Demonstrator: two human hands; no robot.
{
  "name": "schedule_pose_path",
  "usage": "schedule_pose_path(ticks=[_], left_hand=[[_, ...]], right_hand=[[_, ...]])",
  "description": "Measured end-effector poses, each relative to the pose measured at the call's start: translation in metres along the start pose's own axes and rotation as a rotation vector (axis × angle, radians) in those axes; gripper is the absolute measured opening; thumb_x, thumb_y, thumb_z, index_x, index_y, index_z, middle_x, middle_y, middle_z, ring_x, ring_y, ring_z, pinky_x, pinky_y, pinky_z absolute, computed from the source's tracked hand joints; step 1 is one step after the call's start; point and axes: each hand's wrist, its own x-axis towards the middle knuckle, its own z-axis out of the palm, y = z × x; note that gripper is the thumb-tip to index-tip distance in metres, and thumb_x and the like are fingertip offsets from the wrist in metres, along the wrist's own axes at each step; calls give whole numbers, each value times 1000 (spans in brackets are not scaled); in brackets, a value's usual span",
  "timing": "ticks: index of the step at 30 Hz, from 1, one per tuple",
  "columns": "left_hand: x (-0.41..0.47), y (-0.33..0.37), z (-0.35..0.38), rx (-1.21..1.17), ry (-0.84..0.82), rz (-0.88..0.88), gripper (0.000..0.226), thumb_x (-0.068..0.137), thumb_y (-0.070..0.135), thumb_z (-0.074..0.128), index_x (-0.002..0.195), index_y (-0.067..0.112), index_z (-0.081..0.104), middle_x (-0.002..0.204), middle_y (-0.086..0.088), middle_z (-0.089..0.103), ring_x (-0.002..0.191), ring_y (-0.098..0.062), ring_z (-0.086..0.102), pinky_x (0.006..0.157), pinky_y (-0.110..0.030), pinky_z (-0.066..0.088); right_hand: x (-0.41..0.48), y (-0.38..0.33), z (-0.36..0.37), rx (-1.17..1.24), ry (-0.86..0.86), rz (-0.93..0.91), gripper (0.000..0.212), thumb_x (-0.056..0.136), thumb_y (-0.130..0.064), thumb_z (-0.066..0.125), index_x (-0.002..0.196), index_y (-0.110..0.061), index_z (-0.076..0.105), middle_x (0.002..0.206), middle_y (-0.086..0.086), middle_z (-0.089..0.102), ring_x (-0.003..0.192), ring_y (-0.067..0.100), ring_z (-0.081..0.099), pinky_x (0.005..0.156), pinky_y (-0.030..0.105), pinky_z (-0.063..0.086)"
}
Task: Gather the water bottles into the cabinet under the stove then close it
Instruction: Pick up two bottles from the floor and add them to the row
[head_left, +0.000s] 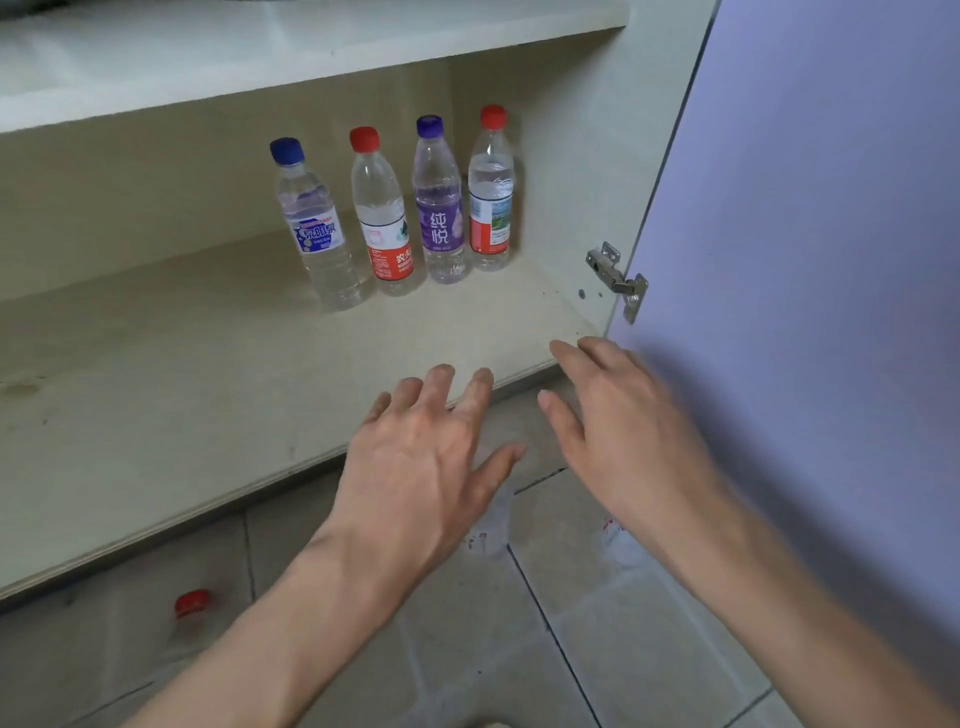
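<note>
Four water bottles (439, 208) are stood upright in a close row at the back of the cabinet (156, 389), so room is spared in front. The left hand (415, 467) and right hand (623, 431) are held empty, fingers spread, at its front edge. A red-capped bottle (192, 605) is seen on the floor (597, 649), and the door (805, 312) is open.

purple-capped bottle (439, 208) label reads 纯悦. red-capped bottle beside it (385, 228): 农夫, partial "NONG" below. blue-capped bottle (318, 234): characters blurred, unreadable. rightmost bottle (490, 208): print too small.
</note>
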Motion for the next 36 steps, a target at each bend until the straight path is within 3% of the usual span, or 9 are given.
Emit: schedule_pose_path(ticks=[4,9,11,20,25,30,33,36], left_hand=[[-11,16,20,-29,16,37,71,98,67,55,148,17,65,133,-12,71,111,-36,73,81,-49,65],[-21,29,31,-86,0,50,74,101,66,53,156,17,58,143,-15,66,123,-39,69,94,-49,62],[-26,33,36,-101,18,49,73,101,64,56,156,16,58,145,-16,65,123,-40,69,93,-48,62],[-49,38,61,-235,44,-23,69,107,52,62,163,16,45,170,-19,39,136,-45,59,91,-57,64],[-56,35,75,-314,73,-62,72,107,45,66,167,16,39,176,-17,28,139,-45,59,89,-58,65],[-60,33,89,-438,117,-88,82,108,37,69,174,18,24,173,-14,33,134,-44,62,90,-55,64],[-63,35,102,-536,68,-121,103,102,33,78,177,31,7,165,-11,37,120,-44,64,87,-54,61],[-61,37,115,-634,62,-142,118,96,27,88,173,40,0,166,-10,32,123,-38,61,92,-55,61]], right_hand=[[-30,22,14,-21,-33,66,53,109,-36,53,158,-16,48,149,8,56,137,32,53,103,44,52],[-57,46,28,-66,-40,109,37,106,-31,56,136,-10,62,132,13,62,123,36,57,100,47,50],[-65,54,33,-69,-14,132,38,106,-29,59,138,-9,62,134,16,61,125,39,56,102,47,48],[-99,76,54,76,55,179,61,107,-24,59,164,-15,38,160,16,45,143,38,47,109,49,47],[-112,81,73,164,153,171,70,106,-21,61,168,-17,30,154,13,48,135,33,52,105,46,50],[-120,82,97,286,225,162,82,105,-21,65,171,-25,17,164,8,38,144,29,47,106,42,52],[-120,84,111,350,280,164,93,101,-18,73,171,-28,12,168,9,31,145,29,47,106,39,52],[-116,87,124,394,336,151,101,96,-13,79,169,-31,13,165,14,31,142,30,48,106,38,53]])
